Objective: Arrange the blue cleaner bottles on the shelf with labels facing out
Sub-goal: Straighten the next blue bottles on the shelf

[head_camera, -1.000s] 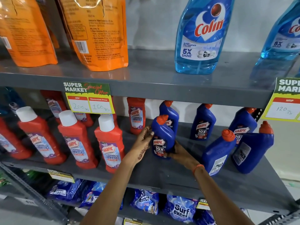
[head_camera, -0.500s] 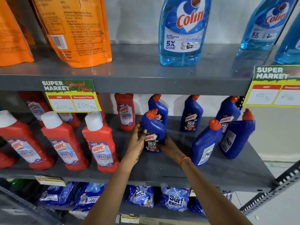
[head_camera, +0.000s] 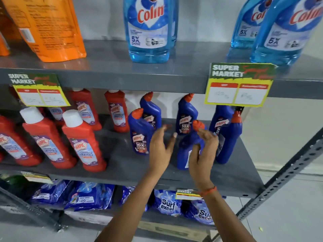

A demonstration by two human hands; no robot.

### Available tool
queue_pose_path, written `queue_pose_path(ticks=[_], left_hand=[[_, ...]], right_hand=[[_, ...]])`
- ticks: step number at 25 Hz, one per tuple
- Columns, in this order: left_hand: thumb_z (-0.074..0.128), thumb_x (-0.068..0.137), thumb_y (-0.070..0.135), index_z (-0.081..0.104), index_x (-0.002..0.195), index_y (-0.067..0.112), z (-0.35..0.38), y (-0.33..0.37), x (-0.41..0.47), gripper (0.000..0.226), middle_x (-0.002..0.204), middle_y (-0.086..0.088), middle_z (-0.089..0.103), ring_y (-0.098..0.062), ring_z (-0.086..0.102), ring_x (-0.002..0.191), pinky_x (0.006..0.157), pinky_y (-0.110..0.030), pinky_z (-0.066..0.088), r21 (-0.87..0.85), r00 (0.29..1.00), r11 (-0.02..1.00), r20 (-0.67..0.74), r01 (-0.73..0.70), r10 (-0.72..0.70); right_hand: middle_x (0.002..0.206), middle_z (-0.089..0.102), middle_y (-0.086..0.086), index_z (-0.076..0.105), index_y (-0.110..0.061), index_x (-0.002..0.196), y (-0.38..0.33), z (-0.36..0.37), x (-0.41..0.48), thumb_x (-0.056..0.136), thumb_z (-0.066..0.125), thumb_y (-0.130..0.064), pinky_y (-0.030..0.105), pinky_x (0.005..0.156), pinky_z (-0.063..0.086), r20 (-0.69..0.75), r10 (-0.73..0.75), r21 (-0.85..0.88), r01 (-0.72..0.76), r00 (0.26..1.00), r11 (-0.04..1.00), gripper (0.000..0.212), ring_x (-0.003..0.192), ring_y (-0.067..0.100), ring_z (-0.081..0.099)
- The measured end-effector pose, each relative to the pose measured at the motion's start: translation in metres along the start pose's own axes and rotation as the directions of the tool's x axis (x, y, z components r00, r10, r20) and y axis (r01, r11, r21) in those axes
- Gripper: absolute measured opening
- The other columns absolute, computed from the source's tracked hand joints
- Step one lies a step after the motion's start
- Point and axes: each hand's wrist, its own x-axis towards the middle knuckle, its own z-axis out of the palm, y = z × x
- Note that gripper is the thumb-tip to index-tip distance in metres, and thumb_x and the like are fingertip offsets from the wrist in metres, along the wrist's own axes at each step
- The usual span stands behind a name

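Observation:
Several dark blue Harpic bottles with orange caps stand on the right half of the grey middle shelf [head_camera: 122, 165]. The front-left blue bottle [head_camera: 139, 137] stands free with its label facing out. Three blue bottles in the back row [head_camera: 187, 117] also show their labels. My right hand [head_camera: 202, 154] wraps around a front blue bottle [head_camera: 183, 151] that shows its white back label. My left hand [head_camera: 160, 149] hovers open just left of that bottle, touching nothing. Another blue bottle [head_camera: 229, 142] at the far right is turned away.
Red Harpic bathroom cleaner bottles [head_camera: 82, 138] fill the left half of the same shelf. Pale blue Colin bottles [head_camera: 148, 28] and orange pouches [head_camera: 47, 27] stand on the shelf above. Price cards [head_camera: 237, 84] hang from its edge. Surf Excel packs [head_camera: 167, 203] lie below.
Both hands have let go of the front-left blue bottle and moved right. My right hand now grips the neighbouring bottle with its back label out.

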Motion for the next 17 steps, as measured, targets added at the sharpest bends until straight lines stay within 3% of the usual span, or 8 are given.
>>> queue_pose_path(ticks=[2, 5, 8, 10, 12, 13, 15, 17], left_hand=[[0.072, 0.077, 0.021, 0.058, 0.111, 0.009, 0.020, -0.001, -0.007, 0.039, 0.108, -0.003, 0.066, -0.014, 0.061, 0.099, 0.089, -0.020, 0.049, -0.052, 0.975, 0.990, 0.188, 0.129, -0.117], [0.078, 0.070, 0.016, 0.058, 0.112, 0.005, 0.033, -0.010, -0.009, 0.048, 0.108, -0.006, 0.066, -0.012, 0.059, 0.096, 0.078, -0.004, 0.043, -0.023, 0.941, 0.980, 0.286, 0.198, -0.183], [0.077, 0.071, 0.016, 0.057, 0.116, 0.004, 0.036, -0.016, -0.002, 0.051, 0.115, -0.012, 0.066, -0.015, 0.060, 0.098, 0.085, -0.015, 0.047, 0.017, 0.913, 0.966, 0.322, 0.258, -0.250], [0.075, 0.073, 0.012, 0.057, 0.117, 0.004, 0.033, -0.018, 0.004, 0.048, 0.115, -0.015, 0.066, -0.013, 0.063, 0.096, 0.084, -0.022, 0.052, -0.028, 0.880, 0.946, 0.378, 0.323, -0.289], [0.072, 0.075, 0.006, 0.058, 0.115, 0.005, 0.028, -0.017, 0.013, 0.042, 0.109, -0.010, 0.069, -0.003, 0.066, 0.088, 0.074, -0.015, 0.053, -0.139, 0.838, 0.905, 0.454, 0.403, -0.303], [0.069, 0.077, 0.003, 0.059, 0.114, 0.008, 0.025, -0.016, 0.019, 0.038, 0.106, -0.003, 0.069, 0.000, 0.066, 0.086, 0.071, -0.013, 0.053, -0.212, 0.825, 0.873, 0.479, 0.439, -0.299], [0.063, 0.082, 0.002, 0.059, 0.111, 0.021, 0.023, -0.015, 0.028, 0.035, 0.106, 0.005, 0.068, 0.001, 0.066, 0.092, 0.075, -0.013, 0.052, -0.351, 0.827, 0.802, 0.485, 0.483, -0.286], [0.060, 0.086, 0.013, 0.053, 0.117, 0.029, 0.029, -0.011, 0.030, 0.035, 0.117, 0.005, 0.064, -0.001, 0.062, 0.102, 0.083, -0.016, 0.052, -0.372, 0.844, 0.798, 0.452, 0.473, -0.289]], right_hand=[[0.124, 0.043, 0.013, 0.045, 0.000, 0.125, 0.037, -0.014, -0.004, 0.079, 0.046, 0.007, 0.014, 0.109, 0.024, 0.057, 0.157, -0.096, -0.151, 0.986, 0.984, 0.046, 0.125, 0.013, 0.033], [0.125, 0.047, 0.024, 0.043, 0.005, 0.126, 0.083, -0.018, -0.014, 0.082, 0.056, 0.007, 0.042, 0.106, 0.035, 0.313, 0.433, -0.189, -0.391, 0.845, 0.901, 0.047, 0.122, 0.037, 0.041], [0.121, 0.058, 0.027, 0.043, 0.002, 0.121, 0.102, -0.022, -0.012, 0.077, 0.064, 0.008, 0.049, 0.097, 0.046, 0.529, 0.533, -0.154, -0.542, 0.661, 0.826, 0.049, 0.111, 0.038, 0.056], [0.123, 0.059, 0.026, 0.043, -0.002, 0.123, 0.106, -0.028, -0.003, 0.071, 0.069, 0.013, 0.040, 0.094, 0.050, 0.628, 0.517, -0.130, -0.576, 0.582, 0.807, 0.060, 0.105, 0.032, 0.060], [0.119, 0.061, 0.022, 0.049, -0.013, 0.114, 0.109, -0.034, 0.004, 0.066, 0.075, 0.012, 0.018, 0.081, 0.053, 0.682, 0.461, -0.095, -0.557, 0.567, 0.825, 0.060, 0.092, 0.014, 0.063], [0.116, 0.063, 0.018, 0.051, -0.021, 0.107, 0.108, -0.034, 0.007, 0.065, 0.078, 0.007, 0.014, 0.076, 0.054, 0.684, 0.443, -0.085, -0.540, 0.580, 0.838, 0.058, 0.089, 0.008, 0.062], [0.114, 0.064, 0.012, 0.053, -0.028, 0.105, 0.105, -0.031, 0.010, 0.067, 0.079, 0.000, 0.026, 0.081, 0.057, 0.644, 0.437, -0.026, -0.552, 0.628, 0.833, 0.054, 0.092, 0.013, 0.064], [0.121, 0.062, 0.013, 0.049, -0.019, 0.122, 0.101, -0.026, 0.010, 0.075, 0.073, -0.002, 0.040, 0.091, 0.054, 0.576, 0.428, 0.029, -0.540, 0.696, 0.841, 0.056, 0.104, 0.023, 0.062]])
